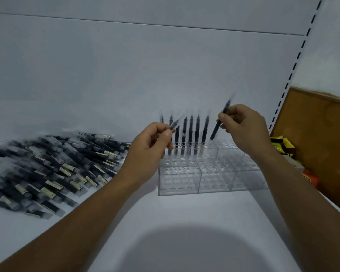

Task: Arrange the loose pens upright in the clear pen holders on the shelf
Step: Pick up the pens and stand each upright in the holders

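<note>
Hands both pinch pens over clear holders — left hand w/ tilted pen, right hand w/ slanted pen. Upright pens fill back row; loose pile lies left on shelf.

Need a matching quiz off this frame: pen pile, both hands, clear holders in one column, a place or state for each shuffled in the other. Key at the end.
Things
1. pile of loose pens
2. left hand
3. right hand
4. clear pen holders

States
a. pinches a dark pen tilted above the holders
b. lies flat on the shelf, at the left
c. carry a row of upright pens in the back holes
d. pinches a clear-capped pen in front of the upright row

Pairs: 1-b; 2-d; 3-a; 4-c
</note>
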`<state>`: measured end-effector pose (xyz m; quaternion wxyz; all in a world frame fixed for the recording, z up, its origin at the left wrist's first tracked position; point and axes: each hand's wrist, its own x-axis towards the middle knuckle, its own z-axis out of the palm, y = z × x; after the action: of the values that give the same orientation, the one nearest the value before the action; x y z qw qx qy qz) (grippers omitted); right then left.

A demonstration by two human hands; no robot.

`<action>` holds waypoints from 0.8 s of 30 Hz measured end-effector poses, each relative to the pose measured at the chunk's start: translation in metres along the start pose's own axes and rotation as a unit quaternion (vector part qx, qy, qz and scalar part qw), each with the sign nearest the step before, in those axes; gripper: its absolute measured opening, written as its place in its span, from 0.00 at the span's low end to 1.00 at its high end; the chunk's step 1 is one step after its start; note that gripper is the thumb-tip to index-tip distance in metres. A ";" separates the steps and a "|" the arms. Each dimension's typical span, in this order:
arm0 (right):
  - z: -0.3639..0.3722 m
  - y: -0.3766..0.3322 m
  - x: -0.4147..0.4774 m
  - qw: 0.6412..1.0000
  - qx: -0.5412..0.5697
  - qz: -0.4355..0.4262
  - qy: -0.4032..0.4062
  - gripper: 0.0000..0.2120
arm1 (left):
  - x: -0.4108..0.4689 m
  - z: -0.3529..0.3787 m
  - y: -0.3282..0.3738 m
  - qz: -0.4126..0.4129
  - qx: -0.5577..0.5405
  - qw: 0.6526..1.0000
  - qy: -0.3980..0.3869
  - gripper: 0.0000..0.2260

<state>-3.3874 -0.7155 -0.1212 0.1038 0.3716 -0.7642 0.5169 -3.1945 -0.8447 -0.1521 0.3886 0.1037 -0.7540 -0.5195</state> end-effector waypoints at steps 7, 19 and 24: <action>0.004 0.002 0.007 0.999 -0.041 0.002 -0.019 0.05 | 0.000 0.004 -0.004 0.010 0.016 1.000 0.005 0.10; -0.011 0.001 -0.001 0.980 -0.178 0.012 -0.086 0.15 | 0.002 0.005 -0.003 0.004 0.023 1.000 0.011 0.09; -0.013 -0.021 -0.016 0.973 -0.078 -0.216 0.035 0.11 | 0.002 0.005 -0.005 0.004 0.053 0.998 0.020 0.09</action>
<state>-3.3649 -0.7007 -0.1095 0.2686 0.5003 -0.6995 0.4339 -3.2001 -0.8442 -0.1561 0.3997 0.1315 -0.7730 -0.4747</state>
